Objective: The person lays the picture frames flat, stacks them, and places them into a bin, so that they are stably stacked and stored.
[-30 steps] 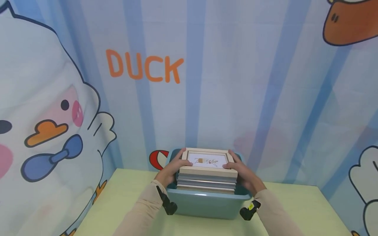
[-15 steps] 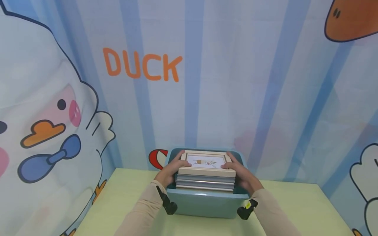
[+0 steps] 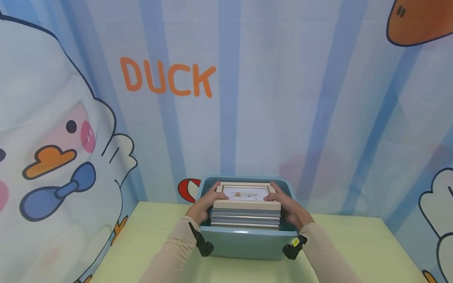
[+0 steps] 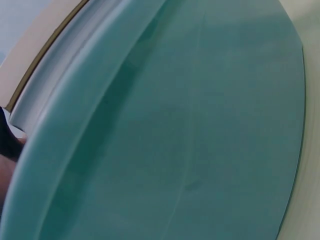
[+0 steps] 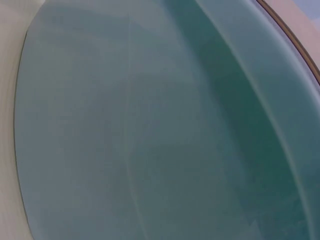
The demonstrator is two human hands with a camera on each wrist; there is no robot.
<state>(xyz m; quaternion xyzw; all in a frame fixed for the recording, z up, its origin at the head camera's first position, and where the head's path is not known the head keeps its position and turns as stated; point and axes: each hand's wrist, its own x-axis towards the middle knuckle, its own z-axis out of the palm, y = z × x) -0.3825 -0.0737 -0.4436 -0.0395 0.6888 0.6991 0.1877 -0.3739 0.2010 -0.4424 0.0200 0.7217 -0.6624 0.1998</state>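
Note:
A stack of picture frames sits inside a blue-green plastic tub [image 3: 244,244]. The top picture frame [image 3: 247,204] is cream, with a small plant drawing behind it; grey frames [image 3: 245,220] lie beneath. My left hand [image 3: 203,206] grips the stack's left side, thumb on top of the cream frame. On the opposite side my right hand [image 3: 289,206] holds it likewise, thumb on top. The other fingers are mostly hidden between stack and tub wall. Both wrist views are filled by the tub's outer wall [image 4: 200,125], with frame edges just above the rim.
The tub stands on a pale yellow-green table [image 3: 354,243]. Right behind it hangs a blue striped curtain [image 3: 265,98] printed with ducks and lettering. Black wrist cameras [image 3: 204,247] hang near the tub's front corners.
Both hands have lowered the stack slightly into the tub, and the tub's back rim now shows behind the top frame. The head view has shifted a little.

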